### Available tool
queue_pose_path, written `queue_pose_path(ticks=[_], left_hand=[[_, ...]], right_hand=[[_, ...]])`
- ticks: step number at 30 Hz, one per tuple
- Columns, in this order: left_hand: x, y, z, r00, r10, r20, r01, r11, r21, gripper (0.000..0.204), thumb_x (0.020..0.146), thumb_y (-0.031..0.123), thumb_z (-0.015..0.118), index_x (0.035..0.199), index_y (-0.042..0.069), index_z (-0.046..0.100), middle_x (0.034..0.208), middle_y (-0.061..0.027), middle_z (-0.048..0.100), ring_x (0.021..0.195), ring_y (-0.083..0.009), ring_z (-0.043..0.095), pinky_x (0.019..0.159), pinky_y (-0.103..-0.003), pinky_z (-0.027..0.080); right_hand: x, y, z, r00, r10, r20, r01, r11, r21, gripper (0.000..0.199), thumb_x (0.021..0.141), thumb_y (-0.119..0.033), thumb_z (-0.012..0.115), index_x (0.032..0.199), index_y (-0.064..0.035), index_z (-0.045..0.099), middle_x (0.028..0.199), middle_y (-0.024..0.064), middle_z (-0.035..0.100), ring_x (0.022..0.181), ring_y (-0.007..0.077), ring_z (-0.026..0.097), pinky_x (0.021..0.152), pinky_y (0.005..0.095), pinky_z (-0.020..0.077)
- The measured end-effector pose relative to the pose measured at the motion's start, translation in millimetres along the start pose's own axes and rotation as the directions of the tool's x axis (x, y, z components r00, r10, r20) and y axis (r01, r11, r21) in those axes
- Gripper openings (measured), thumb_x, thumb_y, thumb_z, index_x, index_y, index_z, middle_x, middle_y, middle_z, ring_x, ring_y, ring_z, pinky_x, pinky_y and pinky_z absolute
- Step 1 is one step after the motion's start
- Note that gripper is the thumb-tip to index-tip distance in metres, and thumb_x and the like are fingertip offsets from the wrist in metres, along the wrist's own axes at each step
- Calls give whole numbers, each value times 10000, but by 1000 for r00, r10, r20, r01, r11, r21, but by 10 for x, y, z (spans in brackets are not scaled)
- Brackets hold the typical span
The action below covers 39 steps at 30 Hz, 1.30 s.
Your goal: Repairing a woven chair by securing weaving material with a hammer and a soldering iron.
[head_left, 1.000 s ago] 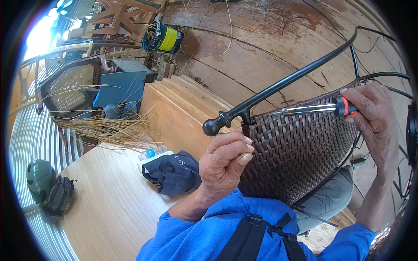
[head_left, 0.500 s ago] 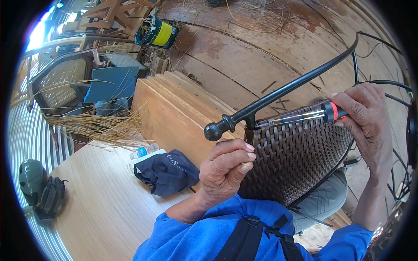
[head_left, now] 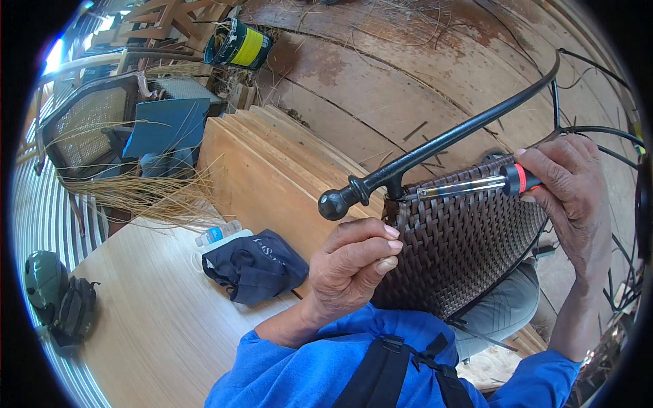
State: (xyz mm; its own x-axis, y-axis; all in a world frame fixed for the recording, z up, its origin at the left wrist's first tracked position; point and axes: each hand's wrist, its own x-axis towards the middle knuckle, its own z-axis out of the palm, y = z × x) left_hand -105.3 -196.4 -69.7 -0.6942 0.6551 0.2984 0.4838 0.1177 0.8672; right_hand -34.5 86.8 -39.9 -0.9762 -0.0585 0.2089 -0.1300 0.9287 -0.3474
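Observation:
My right hand (head_left: pixel 568 177) grips the black and red handle of a soldering iron (head_left: pixel 469 185). Its metal barrel lies across the upper edge of a dark brown woven panel (head_left: pixel 462 251), and its tip meets the panel's corner just under the black metal frame tube (head_left: pixel 449 143). Below the tube's ball end, my left hand (head_left: pixel 354 262) is closed, thumb and fingertips pinched together beside that corner. Anything between those fingertips is too small to make out. The panel leans over my leg.
Stacked wooden boards (head_left: pixel 272 156) stand beyond my left hand. On a light wooden tabletop (head_left: pixel 149 299) lie a dark cloth bag (head_left: pixel 258 265) and a plastic bottle (head_left: pixel 218 233). Loose cane strands (head_left: pixel 143 194), a cane-seated chair (head_left: pixel 88 129) and a bucket (head_left: pixel 238 44) are farther off.
The view has shifted slightly, so the background sits a little farther left. Both hands and the soldering iron keep nearly the same place at the panel's corner.

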Motion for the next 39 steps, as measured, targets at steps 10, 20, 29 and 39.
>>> queue_pose_path(ticks=[10, 20, 29, 39], left_hand=[[-14, -11, -7, 1000, 13, 7, -13, 1000, 12, 188, 753, 36, 678, 937, 29, 639, 986, -97, 596, 843, -191, 568, 744, -279, 471], [-16, -10, -24, 999, 12, 35, -13, 1000, 5, 200, 752, 32, 677, 947, 33, 633, 982, -97, 592, 871, -201, 577, 747, -285, 483], [-5, 5, -13, 998, 37, 46, -39, 999, 36, 211, 739, 33, 687, 944, 33, 634, 976, -95, 591, 857, -205, 581, 734, -286, 479], [3, -18, -10, 995, 77, 62, -80, 996, 42, 222, 720, 25, 697, 933, 31, 639, 965, -95, 590, 846, -209, 581, 718, -295, 468]], right_hand=[[-10, -54, -28, 1000, 8, 11, -8, 1000, 6, 292, 755, -199, 600, 1029, -99, 620, 823, 64, 563, 777, 222, 509, 756, 375, 331], [29, -71, -89, 999, -41, 14, 43, 995, -85, 306, 739, -218, 598, 1019, -95, 622, 818, 63, 561, 769, 226, 510, 733, 378, 345], [27, -88, -129, 998, -60, 11, 61, 994, -88, 294, 740, -198, 593, 1013, -94, 626, 824, 64, 565, 767, 221, 511, 726, 380, 347], [55, -110, -207, 996, -89, 15, 90, 988, -129, 292, 727, -187, 598, 1002, -93, 625, 806, 67, 555, 772, 225, 510, 728, 382, 346]])
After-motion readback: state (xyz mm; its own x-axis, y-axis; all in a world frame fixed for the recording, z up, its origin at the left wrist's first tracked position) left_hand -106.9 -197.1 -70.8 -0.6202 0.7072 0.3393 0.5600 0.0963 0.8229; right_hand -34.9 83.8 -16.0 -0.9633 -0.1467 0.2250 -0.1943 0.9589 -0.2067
